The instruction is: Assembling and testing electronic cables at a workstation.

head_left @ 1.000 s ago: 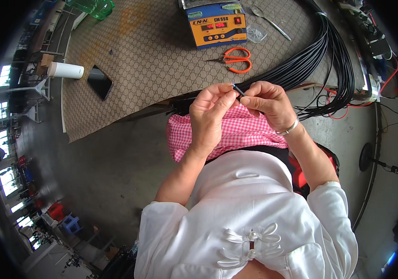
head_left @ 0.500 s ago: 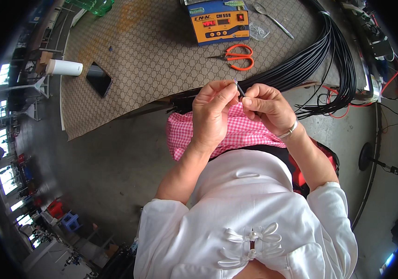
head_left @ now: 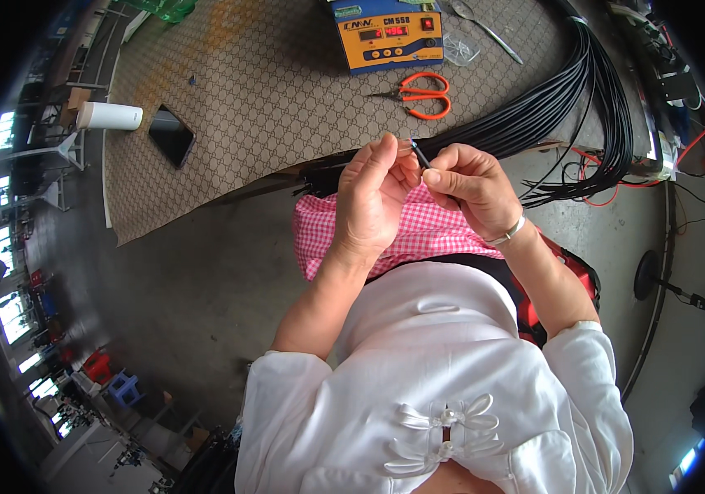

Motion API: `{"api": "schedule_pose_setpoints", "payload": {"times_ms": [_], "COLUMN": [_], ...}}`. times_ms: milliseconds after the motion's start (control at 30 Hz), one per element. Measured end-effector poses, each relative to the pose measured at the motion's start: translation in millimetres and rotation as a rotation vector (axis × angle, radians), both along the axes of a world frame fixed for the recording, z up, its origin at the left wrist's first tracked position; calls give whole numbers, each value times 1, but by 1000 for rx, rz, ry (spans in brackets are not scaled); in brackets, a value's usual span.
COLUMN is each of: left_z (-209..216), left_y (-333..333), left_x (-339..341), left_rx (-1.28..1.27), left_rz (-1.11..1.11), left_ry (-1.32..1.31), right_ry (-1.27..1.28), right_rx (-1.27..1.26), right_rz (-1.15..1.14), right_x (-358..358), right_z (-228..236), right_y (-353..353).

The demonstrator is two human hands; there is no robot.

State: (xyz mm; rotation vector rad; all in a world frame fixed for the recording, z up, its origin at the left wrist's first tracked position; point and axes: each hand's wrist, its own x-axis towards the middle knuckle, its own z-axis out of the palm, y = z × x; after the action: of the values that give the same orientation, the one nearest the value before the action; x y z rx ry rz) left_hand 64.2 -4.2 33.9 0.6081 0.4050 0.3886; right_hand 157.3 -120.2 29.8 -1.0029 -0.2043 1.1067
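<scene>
Pinched between the thumb and forefinger of my right hand (head_left: pixel 472 181) is a thin black cable (head_left: pixel 421 155). Its tip points up and leftward, with a small pale bit at the end. My left hand (head_left: pixel 373 189) is just beside that tip, thumb raised apart from the loosely curled fingers. I see nothing gripped in it, though its fingertips partly hide behind one another. Both hands are in front of the table's near edge, over a pink checked cloth (head_left: pixel 319 235) on my lap. Beyond them, orange-handled scissors (head_left: pixel 426 95) lie on the table.
A thick bundle of black cables (head_left: pixel 525 107) runs across the right of the patterned table (head_left: pixel 245 99). At the back stand a blue and orange control box (head_left: pixel 391 37), a spoon (head_left: pixel 492 37) and a clear plastic bag (head_left: pixel 459 49). Leftward are a phone (head_left: pixel 172 136) and a white cup (head_left: pixel 111 116).
My left thumb has lifted off the cable end and that hand has opened slightly. The cable's tip now shows, still held by my right hand. The view has shifted a little.
</scene>
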Motion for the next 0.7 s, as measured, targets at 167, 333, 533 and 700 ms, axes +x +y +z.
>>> {"api": "schedule_pose_setpoints", "payload": {"times_ms": [167,333,533,700], "left_z": [-2,-6,-11,-3], "left_y": [7,6,8,11], "left_x": [-1,-1,-4,-5], "left_rx": [-50,-162,-194,-108], "left_rz": [-90,-120,-143,-97], "left_ry": [-8,-58,-56,-26], "right_ry": [-2,19,-6,-250], "right_rx": [3,14,28,-56], "right_rz": [19,37,65,77], "right_x": [1,1,2,5], "right_z": [-2,-2,-3,2], "right_y": [0,1,1,0]}}
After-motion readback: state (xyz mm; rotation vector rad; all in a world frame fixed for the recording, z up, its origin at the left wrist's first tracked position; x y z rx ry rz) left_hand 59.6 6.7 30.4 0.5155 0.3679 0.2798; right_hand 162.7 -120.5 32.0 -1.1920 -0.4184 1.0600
